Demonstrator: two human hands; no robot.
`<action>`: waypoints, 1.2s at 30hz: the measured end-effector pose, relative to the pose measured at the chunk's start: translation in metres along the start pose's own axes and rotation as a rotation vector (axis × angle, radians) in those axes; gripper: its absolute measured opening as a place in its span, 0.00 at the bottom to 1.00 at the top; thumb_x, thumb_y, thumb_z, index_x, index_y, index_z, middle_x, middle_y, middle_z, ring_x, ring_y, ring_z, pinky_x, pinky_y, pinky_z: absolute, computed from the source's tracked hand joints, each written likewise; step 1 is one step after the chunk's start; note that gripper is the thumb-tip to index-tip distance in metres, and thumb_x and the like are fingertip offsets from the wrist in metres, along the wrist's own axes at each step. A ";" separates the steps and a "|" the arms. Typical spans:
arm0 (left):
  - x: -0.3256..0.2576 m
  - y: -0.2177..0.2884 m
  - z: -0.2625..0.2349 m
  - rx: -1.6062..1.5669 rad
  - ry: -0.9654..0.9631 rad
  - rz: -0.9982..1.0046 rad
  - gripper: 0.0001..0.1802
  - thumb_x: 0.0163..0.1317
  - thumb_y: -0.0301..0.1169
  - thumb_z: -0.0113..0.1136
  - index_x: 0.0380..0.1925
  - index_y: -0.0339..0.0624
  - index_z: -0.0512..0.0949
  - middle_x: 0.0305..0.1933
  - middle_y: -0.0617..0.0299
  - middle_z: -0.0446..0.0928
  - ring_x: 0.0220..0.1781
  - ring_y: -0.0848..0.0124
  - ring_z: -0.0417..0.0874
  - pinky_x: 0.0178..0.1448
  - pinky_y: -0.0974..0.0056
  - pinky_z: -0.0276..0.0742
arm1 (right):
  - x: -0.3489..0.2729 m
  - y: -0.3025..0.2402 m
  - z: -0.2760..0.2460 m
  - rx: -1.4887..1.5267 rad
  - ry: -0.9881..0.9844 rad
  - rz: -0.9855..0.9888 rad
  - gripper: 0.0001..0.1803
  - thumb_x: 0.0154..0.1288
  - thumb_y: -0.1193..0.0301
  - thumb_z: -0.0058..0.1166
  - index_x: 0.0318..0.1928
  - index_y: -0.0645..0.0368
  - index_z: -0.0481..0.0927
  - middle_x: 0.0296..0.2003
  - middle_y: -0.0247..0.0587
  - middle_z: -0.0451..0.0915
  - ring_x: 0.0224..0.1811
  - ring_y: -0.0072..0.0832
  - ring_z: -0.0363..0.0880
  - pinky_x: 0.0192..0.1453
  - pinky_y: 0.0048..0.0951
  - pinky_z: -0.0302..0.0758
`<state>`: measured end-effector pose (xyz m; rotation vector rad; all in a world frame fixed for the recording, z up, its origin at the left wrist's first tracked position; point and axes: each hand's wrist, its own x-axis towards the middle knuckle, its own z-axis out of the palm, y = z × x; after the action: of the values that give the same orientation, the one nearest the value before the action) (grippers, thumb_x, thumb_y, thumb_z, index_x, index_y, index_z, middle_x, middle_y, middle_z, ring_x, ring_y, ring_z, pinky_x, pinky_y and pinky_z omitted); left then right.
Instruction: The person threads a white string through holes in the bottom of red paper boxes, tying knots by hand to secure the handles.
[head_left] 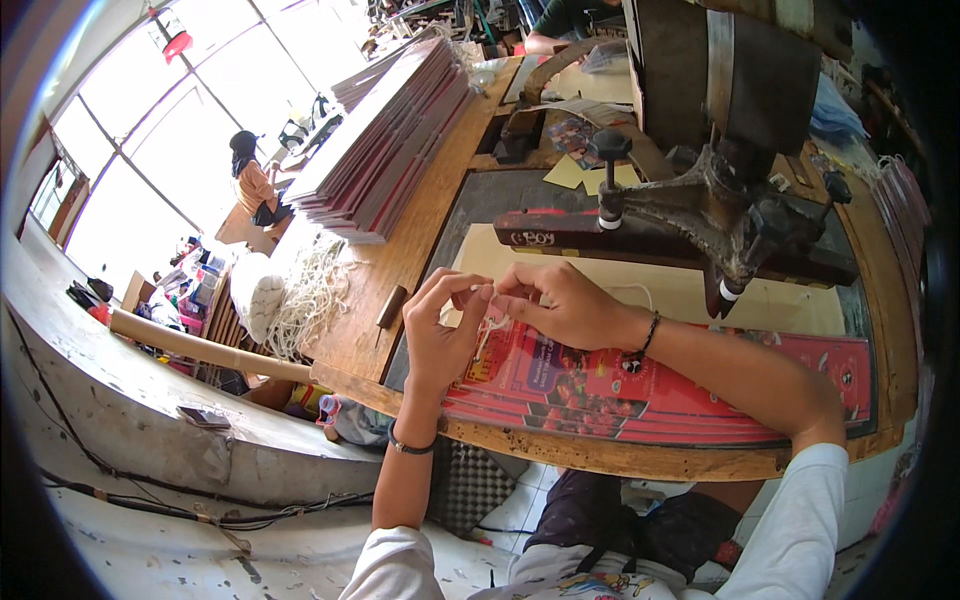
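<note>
My left hand (441,328) and my right hand (568,306) meet fingertip to fingertip above a stack of red printed sheets (690,385). Both are closed in a pinch on a thin white cord (488,328), which hangs just below the fingertips. Exactly how the cord runs between the fingers is hidden. The glossy sheets lie fanned along the front edge of the wooden workbench (385,270). To the left of my left hand, an awl (392,308) with a brown handle rests on the bench, its spike pointing toward me.
A dark metal press (715,210) with knobs and a long bar (690,250) stands just beyond my hands. At the left rise a tall stack of boards (390,140) and a tangle of white cords (310,290). Another person (255,185) is farther off, by the windows.
</note>
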<state>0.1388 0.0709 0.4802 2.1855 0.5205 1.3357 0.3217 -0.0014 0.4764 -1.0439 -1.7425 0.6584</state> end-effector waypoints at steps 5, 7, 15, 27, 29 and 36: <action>0.000 0.003 0.000 0.013 -0.027 -0.019 0.04 0.63 0.23 0.66 0.36 0.33 0.83 0.28 0.61 0.81 0.30 0.77 0.76 0.36 0.70 0.71 | 0.000 0.001 0.000 0.007 0.006 -0.007 0.15 0.75 0.64 0.53 0.44 0.65 0.79 0.30 0.45 0.84 0.32 0.28 0.84 0.41 0.31 0.78; -0.001 0.002 0.000 -0.002 -0.008 -0.005 0.04 0.62 0.24 0.67 0.35 0.34 0.83 0.27 0.60 0.81 0.27 0.77 0.76 0.33 0.71 0.71 | 0.000 0.000 0.000 0.006 0.002 -0.004 0.15 0.74 0.64 0.53 0.44 0.65 0.79 0.30 0.46 0.84 0.33 0.28 0.84 0.41 0.31 0.78; -0.002 0.003 -0.001 0.019 -0.001 0.003 0.04 0.62 0.23 0.67 0.35 0.34 0.84 0.26 0.61 0.82 0.25 0.79 0.77 0.30 0.72 0.70 | 0.000 -0.001 -0.001 -0.015 0.018 -0.007 0.16 0.74 0.62 0.53 0.43 0.66 0.80 0.30 0.46 0.84 0.32 0.28 0.83 0.40 0.31 0.78; -0.002 0.005 -0.003 0.006 0.010 0.015 0.03 0.61 0.23 0.68 0.34 0.35 0.84 0.22 0.63 0.80 0.22 0.81 0.75 0.26 0.73 0.68 | 0.001 -0.001 -0.001 -0.025 0.011 -0.009 0.16 0.74 0.61 0.54 0.42 0.64 0.80 0.28 0.46 0.83 0.31 0.31 0.83 0.38 0.32 0.77; -0.002 0.005 -0.002 0.007 0.021 0.021 0.03 0.61 0.23 0.68 0.34 0.35 0.84 0.21 0.65 0.78 0.20 0.82 0.73 0.25 0.73 0.66 | 0.002 0.001 0.000 -0.026 0.007 -0.008 0.16 0.73 0.61 0.54 0.42 0.64 0.80 0.28 0.46 0.83 0.31 0.30 0.83 0.38 0.32 0.77; -0.003 0.009 -0.004 0.037 -0.012 -0.048 0.05 0.61 0.25 0.67 0.35 0.35 0.85 0.16 0.69 0.71 0.18 0.83 0.66 0.26 0.73 0.61 | 0.000 0.002 0.001 -0.018 0.046 -0.045 0.14 0.73 0.63 0.55 0.42 0.64 0.80 0.29 0.45 0.83 0.31 0.29 0.82 0.38 0.32 0.77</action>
<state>0.1347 0.0630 0.4856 2.1951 0.5942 1.2969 0.3217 -0.0003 0.4750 -1.0217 -1.7293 0.5874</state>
